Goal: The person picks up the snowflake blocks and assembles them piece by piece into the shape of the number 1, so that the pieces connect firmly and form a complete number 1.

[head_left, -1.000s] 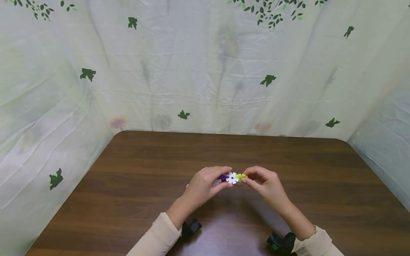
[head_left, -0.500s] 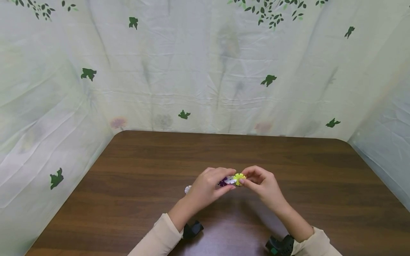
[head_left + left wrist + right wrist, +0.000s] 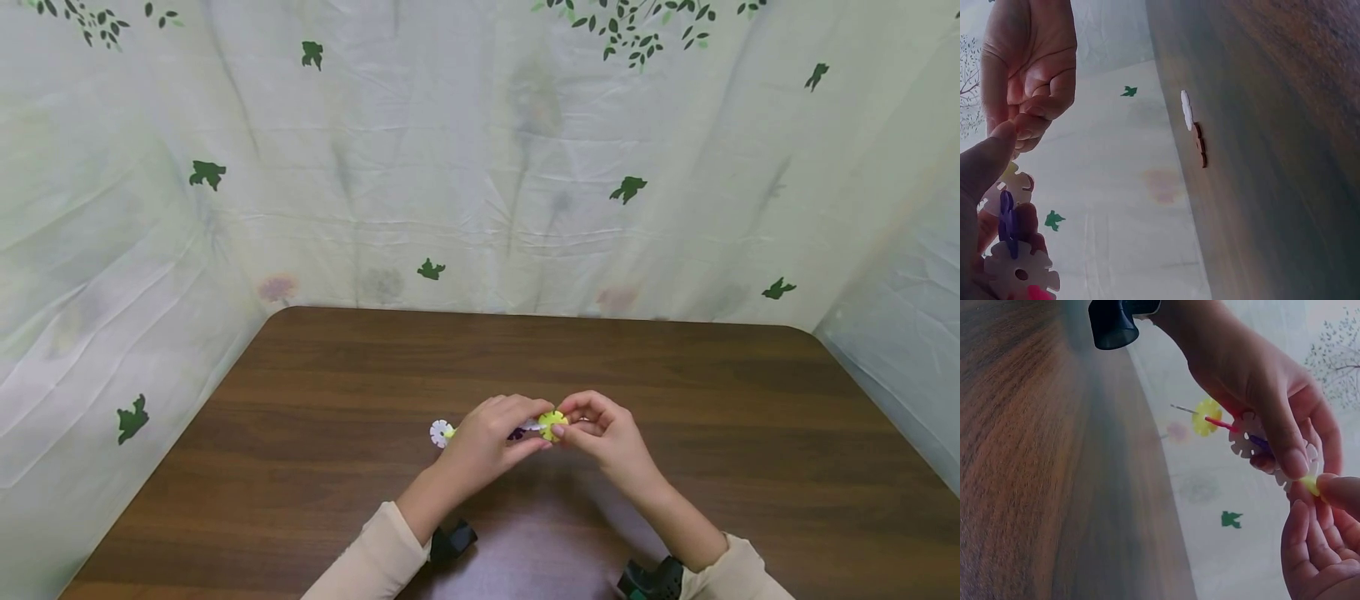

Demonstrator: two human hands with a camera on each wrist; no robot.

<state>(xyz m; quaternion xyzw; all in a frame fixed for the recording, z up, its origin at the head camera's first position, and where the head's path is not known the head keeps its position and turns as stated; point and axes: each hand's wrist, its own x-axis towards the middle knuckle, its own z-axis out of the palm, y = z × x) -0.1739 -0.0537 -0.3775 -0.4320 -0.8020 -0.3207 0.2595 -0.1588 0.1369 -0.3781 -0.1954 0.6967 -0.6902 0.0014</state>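
Observation:
A chain of notched plastic snowflake discs runs through my left hand (image 3: 483, 437), which holds it between thumb and fingers. At its left end, a white disc (image 3: 439, 432) sticks out past the hand. The right wrist view shows a yellow disc (image 3: 1205, 417), a pink disc (image 3: 1221, 424) edge-on, a white disc (image 3: 1242, 442) and a purple disc (image 3: 1260, 444) interlocked along it. My right hand (image 3: 615, 437) pinches the yellow disc (image 3: 551, 423) at the right end, beside another white disc (image 3: 1011, 187). Fingers partly cover the joint there.
On the brown wooden table (image 3: 337, 483), a white disc (image 3: 1187, 110) and a brown disc (image 3: 1200, 145) lie flat, seen in the left wrist view. A pale curtain (image 3: 480, 167) with leaf and bird prints stands behind the table.
The right-end yellow disc has turned from edge-on to face the head camera, and the white disc beside it has turned edge-on. My hands have drawn slightly closer; more of the left-end white disc shows.

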